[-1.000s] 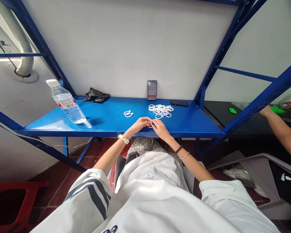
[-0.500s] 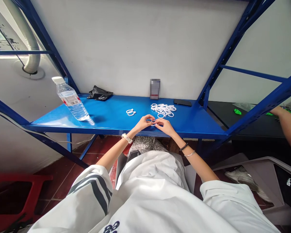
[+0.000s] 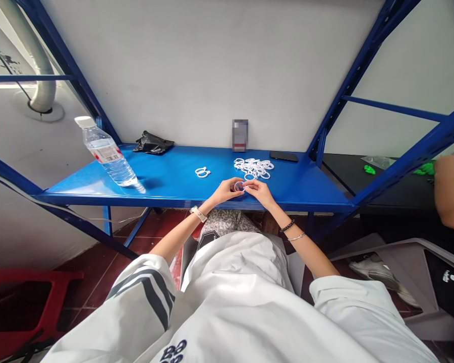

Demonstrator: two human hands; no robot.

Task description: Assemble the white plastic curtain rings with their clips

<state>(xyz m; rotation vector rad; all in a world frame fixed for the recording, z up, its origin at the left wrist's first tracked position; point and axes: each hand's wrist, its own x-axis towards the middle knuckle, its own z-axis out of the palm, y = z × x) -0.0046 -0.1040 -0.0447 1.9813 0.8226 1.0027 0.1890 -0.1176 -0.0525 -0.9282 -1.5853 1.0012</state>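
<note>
Between my two hands, just above the front edge of the blue table point(image 3: 166, 186), is a white plastic ring point(image 3: 239, 186). My left hand point(image 3: 227, 191) grips the ring's left side, fingers curled around it. At its right side my right hand point(image 3: 258, 192) pinches it with thumb and fingertips. Beyond my hands lies a pile of similar white rings point(image 3: 254, 167), several of them overlapping. To the left, a few white rings point(image 3: 202, 172) lie together apart from the pile. Fine detail of the held ring is too small to make out.
A clear water bottle point(image 3: 111, 156) stands at the left. Along the back are a black plastic bag point(image 3: 153, 143), a small upright box point(image 3: 240, 135) and a black phone point(image 3: 283, 156). Blue uprights frame both sides. At right, another person's arm point(image 3: 452, 191) reaches over a dark table with green pieces point(image 3: 369, 170).
The ring between my hands has tilted up and shows more clearly, with my fingers a little further apart. The other person's arm at right has shifted. The view has moved slightly.
</note>
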